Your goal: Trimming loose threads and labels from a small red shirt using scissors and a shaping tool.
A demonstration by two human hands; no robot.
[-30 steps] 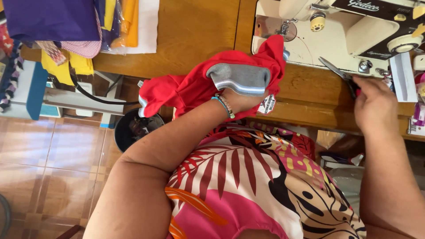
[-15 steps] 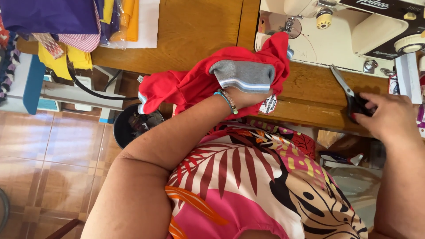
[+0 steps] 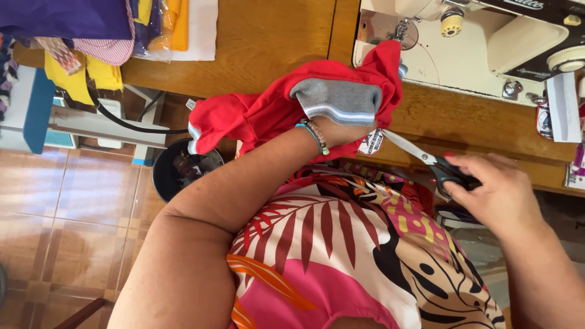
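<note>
Nearest you, your right hand point(image 3: 496, 198) is closed around the black handles of the steel scissors point(image 3: 426, 159), blades pointing up toward the cloth, just off the front edge of the wooden desk point(image 3: 268, 49). Your left hand point(image 3: 338, 131) is bunched tight in the red knit garment with a grey ribbed cuff point(image 3: 292, 109), holding it up over that same front edge; the two hands are apart. A small white tag point(image 3: 370, 143) hangs from the garment beside the blade tips. The blades have not met cloth or tag, so any trimming looks still ahead. Farther back, the cream sewing machine point(image 3: 481, 42) sits at the desk's far right corner, with folded fabrics point(image 3: 91, 24) at the far left.
</note>
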